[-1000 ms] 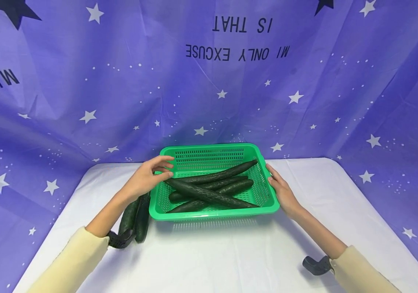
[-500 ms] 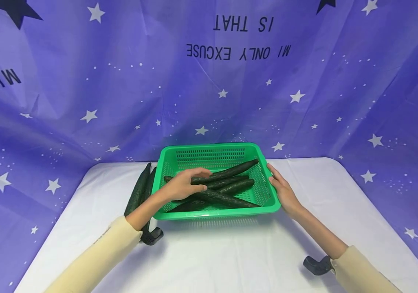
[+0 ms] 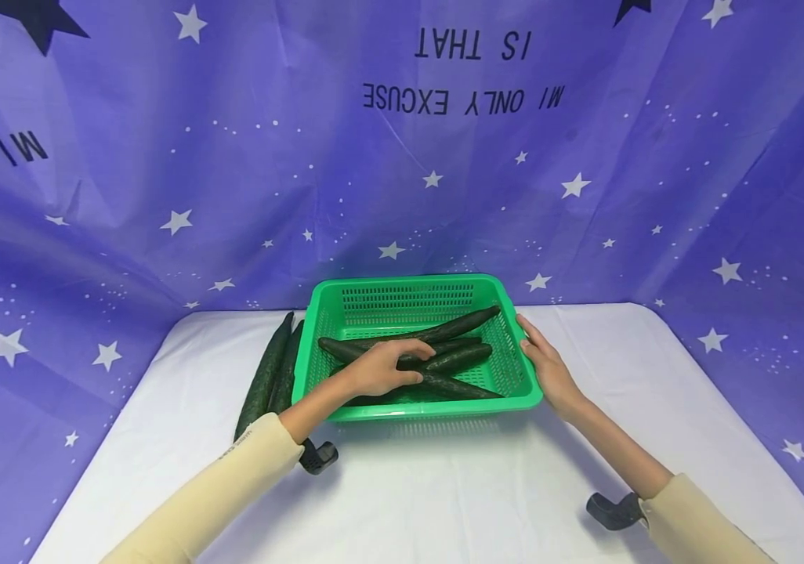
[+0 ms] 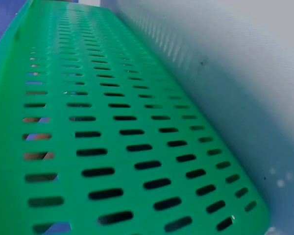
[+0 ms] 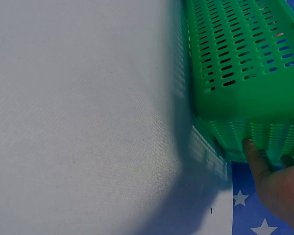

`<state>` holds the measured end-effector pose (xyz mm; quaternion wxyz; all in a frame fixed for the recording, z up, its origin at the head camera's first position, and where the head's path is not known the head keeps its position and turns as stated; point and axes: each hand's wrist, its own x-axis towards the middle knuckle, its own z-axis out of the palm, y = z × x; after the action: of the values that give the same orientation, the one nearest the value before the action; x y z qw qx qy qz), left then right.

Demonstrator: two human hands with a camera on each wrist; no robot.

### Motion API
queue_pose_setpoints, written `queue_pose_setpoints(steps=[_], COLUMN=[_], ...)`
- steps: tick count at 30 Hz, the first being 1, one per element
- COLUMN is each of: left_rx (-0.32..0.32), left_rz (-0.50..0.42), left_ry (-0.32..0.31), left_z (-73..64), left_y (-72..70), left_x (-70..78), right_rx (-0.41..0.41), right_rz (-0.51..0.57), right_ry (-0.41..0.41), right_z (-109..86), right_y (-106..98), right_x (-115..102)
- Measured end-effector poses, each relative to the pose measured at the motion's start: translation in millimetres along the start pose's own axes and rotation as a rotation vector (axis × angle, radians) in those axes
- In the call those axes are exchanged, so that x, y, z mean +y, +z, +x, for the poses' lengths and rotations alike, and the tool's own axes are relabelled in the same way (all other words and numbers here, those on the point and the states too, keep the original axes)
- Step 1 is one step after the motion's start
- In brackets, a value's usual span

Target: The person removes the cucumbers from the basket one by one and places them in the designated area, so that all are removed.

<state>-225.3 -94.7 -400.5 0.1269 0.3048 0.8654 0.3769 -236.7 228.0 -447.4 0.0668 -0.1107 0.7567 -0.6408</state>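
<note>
Several dark green cucumbers lie crossed over each other in a green plastic basket (image 3: 416, 408). Over the middle of the pile is my left hand (image 3: 377, 370), its fingers bent and thumb apart, just above or touching the cucumber (image 3: 458, 386) on top. The hand hides the middle of that cucumber. My right hand (image 3: 550, 372) rests against the outside of the basket's right end, fingers extended. In the right wrist view, a finger of the right hand (image 5: 279, 191) touches the slotted end wall. The left wrist view shows only the basket's near side wall (image 4: 112, 117).
Two more cucumbers (image 3: 264, 380) lie side by side on the white cloth (image 3: 444, 493), left of the basket and partly behind my left forearm. A purple curtain (image 3: 402, 196) with stars stands behind the table and at both sides.
My left hand has moved right from the basket's left rim to the middle of the cucumbers inside. My right hand stays at the basket's right end.
</note>
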Motion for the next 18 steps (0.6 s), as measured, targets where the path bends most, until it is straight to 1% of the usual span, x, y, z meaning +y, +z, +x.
queue_pose_setpoints(steps=[5,7,10,12,18], left_rx=[-0.04,-0.062,-0.098,-0.116,-0.143], left_rz=[0.065,0.115,0.193,0.237,0.313], left_ry=[0.026,0.029,0.018,0.015,0.006], left_z=[6.8,8.3,9.6,10.5,14.1], left_y=[7.3,9.9,12.7,13.5,11.5], left_x=[-2.1,-3.2,-4.6,-5.0,-7.0], right_rx=[0.005,0.006,-0.001,-0.003,-0.016], right_rz=[-0.002,0.0,0.003,0.008,0.018], right_ry=[-0.001,0.002,0.001,-0.003,-0.015], right_z=[-1.8,-2.5,-2.9,-2.7,-2.6], right_y=[-0.1,0.7,1.3,1.2,1.1], right_x=[-1.0,-2.0,-2.4,-2.5,-3.7])
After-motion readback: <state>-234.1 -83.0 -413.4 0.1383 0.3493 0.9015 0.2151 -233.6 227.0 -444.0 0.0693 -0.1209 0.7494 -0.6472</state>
